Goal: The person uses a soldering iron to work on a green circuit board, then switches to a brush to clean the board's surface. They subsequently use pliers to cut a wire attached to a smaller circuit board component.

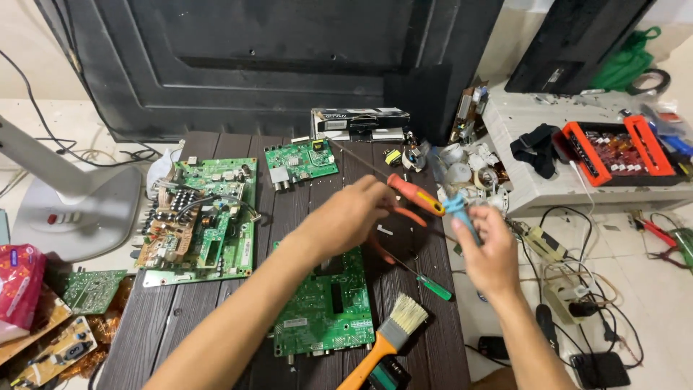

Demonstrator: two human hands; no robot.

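My left hand [355,214] is closed around an orange-handled tool [417,196], held above the dark slatted table [180,318]. My right hand [491,249] grips a light blue handled tool [458,209] just to the right of it, the two tools almost meeting. Below my hands a green circuit board [325,307] lies flat on the table. A green-handled screwdriver [433,286] rests beside the board, and a paintbrush with an orange handle [386,339] lies at the table's near edge.
Larger circuit boards [198,224] and a small green board [299,162] lie at the table's left and back. A black panel [253,58] leans behind. A white shelf [534,191] carries an orange parts box [613,152]. Cables and chargers [570,303] litter the floor at right.
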